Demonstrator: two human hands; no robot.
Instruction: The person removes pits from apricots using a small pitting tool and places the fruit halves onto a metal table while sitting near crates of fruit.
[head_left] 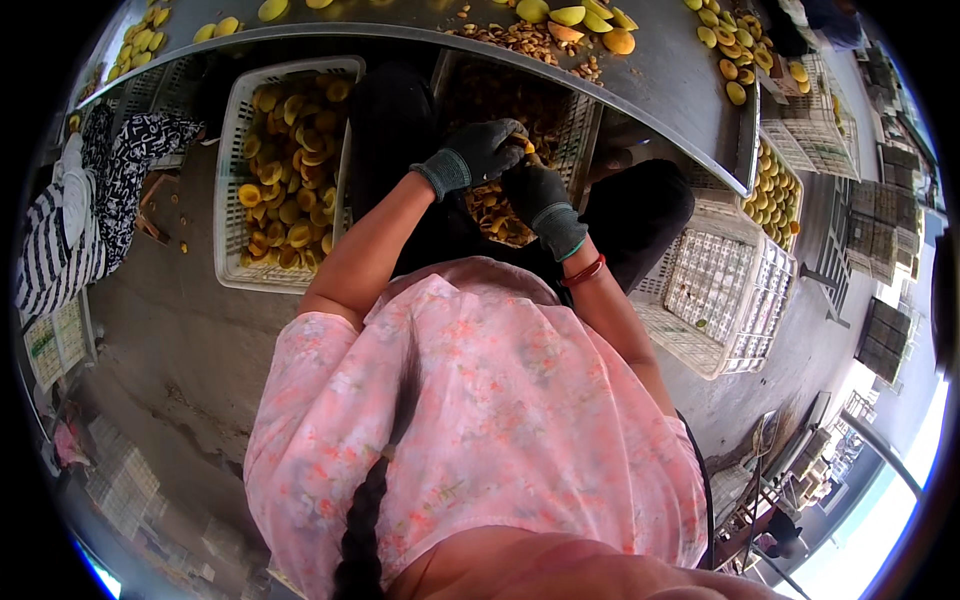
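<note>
At the centre top, above the lap, two dark-gloved hands meet: the left hand (478,156) and the right hand (537,195) are together, fingers closed on one small orange-yellow piece of fruit (524,144). It is mostly hidden, so whether it is whole or split cannot be told.

Just below them, at 6 o'clock, between the knees, a pale crate (581,135) holds brownish-orange scraps (500,212). At 9 o'clock, a white plastic crate (228,175) is well filled with cup-shaped fruit halves (300,170), many open side up. These look like finished work.

At 12 o'clock, a metal table (655,90) carries brown bits (515,40), perhaps removed stones. Beside them, at 1 o'clock, sits a small cluster of yellow and green fruit (575,18); a larger scatter of fruit (735,45) lies at 2 o'clock, and more fruit (140,42) at 10 o'clock. Judging by the fruit on the table, plenty seems left, though some may belong to others, and the piece in the fingers seems midway through handling.

Farther out, at 3 o'clock, stands a crate of yellow fruit (772,200); at 4 o'clock, a white lattice crate (710,285).
</note>
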